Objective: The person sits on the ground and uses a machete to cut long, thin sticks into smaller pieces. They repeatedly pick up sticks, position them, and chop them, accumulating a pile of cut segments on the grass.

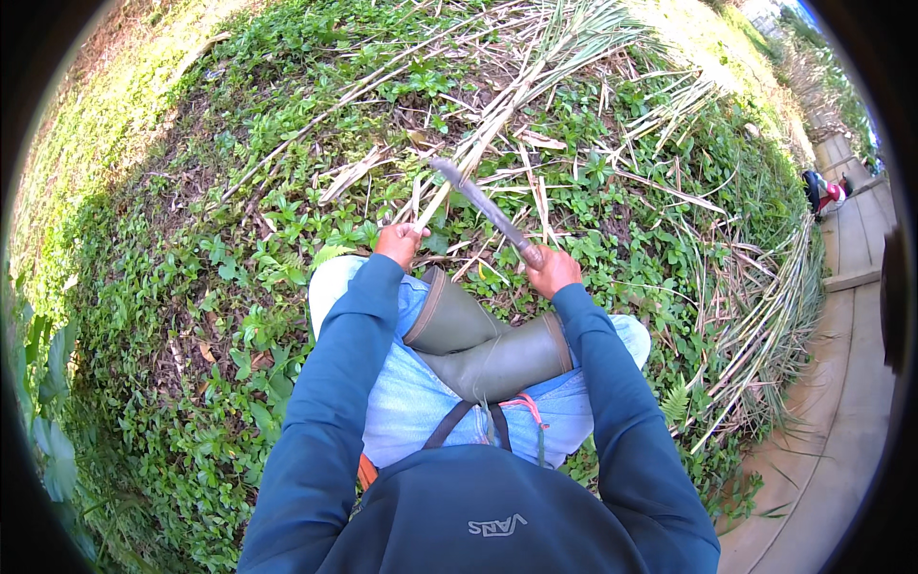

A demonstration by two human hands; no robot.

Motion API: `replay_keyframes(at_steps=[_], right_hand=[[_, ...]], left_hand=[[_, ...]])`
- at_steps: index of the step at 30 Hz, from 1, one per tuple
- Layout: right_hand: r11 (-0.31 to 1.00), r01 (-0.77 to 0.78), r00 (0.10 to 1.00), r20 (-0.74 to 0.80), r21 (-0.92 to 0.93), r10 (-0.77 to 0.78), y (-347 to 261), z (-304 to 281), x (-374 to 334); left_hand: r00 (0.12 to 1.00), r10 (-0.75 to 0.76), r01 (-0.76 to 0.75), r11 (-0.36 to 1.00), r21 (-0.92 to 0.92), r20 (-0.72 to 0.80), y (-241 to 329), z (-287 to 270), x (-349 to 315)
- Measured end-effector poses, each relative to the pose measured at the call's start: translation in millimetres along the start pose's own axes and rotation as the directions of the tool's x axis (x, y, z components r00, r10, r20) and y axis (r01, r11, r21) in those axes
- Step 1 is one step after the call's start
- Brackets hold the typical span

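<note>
My left hand [399,245] is closed round the near end of a pale, slender stalk [435,204], which points away from me. My right hand [554,273] grips the handle of a long knife [488,209] with a dark, worn blade. The blade slants up to the left, and its tip crosses over the stalk; whether the two touch, I cannot tell. Beyond the blade, a bundle of long grass stalks with green leaves [574,48] stretches to the far edge. Cut pale pieces lie scattered on the ground just past my hands.
I sit cross-legged in green rubber boots [507,362] among low leafy plants [220,354]. Another heap of cut stalks [765,330] lies at the right, beside a concrete path [841,354]. A red and dark object [830,191] rests by the path, further off.
</note>
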State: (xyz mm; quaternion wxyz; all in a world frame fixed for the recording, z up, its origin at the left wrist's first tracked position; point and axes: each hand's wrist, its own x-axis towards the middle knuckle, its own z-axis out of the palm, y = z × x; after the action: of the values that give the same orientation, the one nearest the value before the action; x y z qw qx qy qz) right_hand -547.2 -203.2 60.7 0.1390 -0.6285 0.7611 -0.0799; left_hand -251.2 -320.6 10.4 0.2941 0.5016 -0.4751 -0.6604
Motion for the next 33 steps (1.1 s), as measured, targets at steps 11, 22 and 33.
replay_keyframes(at_steps=[11, 22, 33], right_hand=[[0.996, -0.038, 0.999, -0.031, 0.084, 0.041, -21, -47, 51], [0.952, -0.222, 0.966, -0.084, 0.213, 0.244, -43, -33, 114], [0.973, -0.131, 0.987, -0.066, 0.192, 0.145, -79, -1, 88]], left_hand=[[0.993, 0.114, -0.106, 0.971, 0.212, -0.027, 70, -67, -113], [0.986, -0.159, 0.161, 0.987, -0.032, 0.045, 75, -110, -111], [0.953, -0.257, 0.268, 0.962, -0.052, 0.159, 72, -131, -91]])
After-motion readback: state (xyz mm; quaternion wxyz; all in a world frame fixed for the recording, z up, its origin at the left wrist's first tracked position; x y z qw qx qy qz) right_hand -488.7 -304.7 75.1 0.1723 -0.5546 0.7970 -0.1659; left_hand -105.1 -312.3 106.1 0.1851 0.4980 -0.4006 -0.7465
